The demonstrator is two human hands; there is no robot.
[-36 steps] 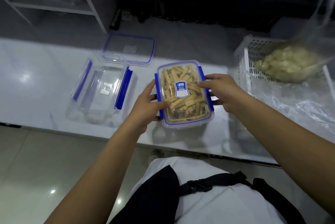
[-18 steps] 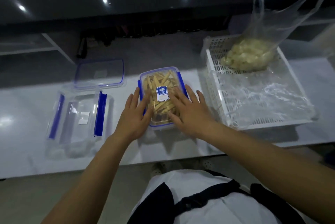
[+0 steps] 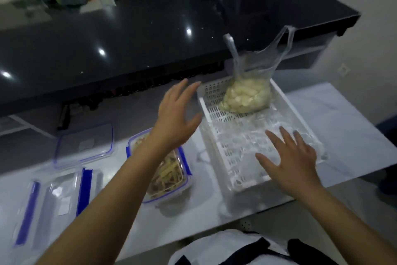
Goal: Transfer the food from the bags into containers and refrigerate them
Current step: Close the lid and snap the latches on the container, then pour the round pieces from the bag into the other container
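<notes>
A lidded clear container with blue clips (image 3: pixel 171 175), full of yellow strips, stands on the white counter, partly hidden under my left forearm. My left hand (image 3: pixel 175 117) hovers open above it, fingers pointing at the white slotted basket (image 3: pixel 217 135). A clear bag of pale food chunks (image 3: pixel 247 97) sits at the basket's far end, handles standing up. An empty crumpled clear bag (image 3: pixel 247 142) lies in the basket's near half. My right hand (image 3: pixel 290 157) is spread open over that near end.
An empty clear container with blue clips (image 3: pixel 55 202) stands at the left, its loose lid (image 3: pixel 84 145) lying behind it. A raised black countertop (image 3: pixel 150 35) runs along the back. The white counter's edge (image 3: pixel 214 224) is close to my body.
Both hands have let go of the lidded container and moved right and up toward the basket. The view has swung right and upward.
</notes>
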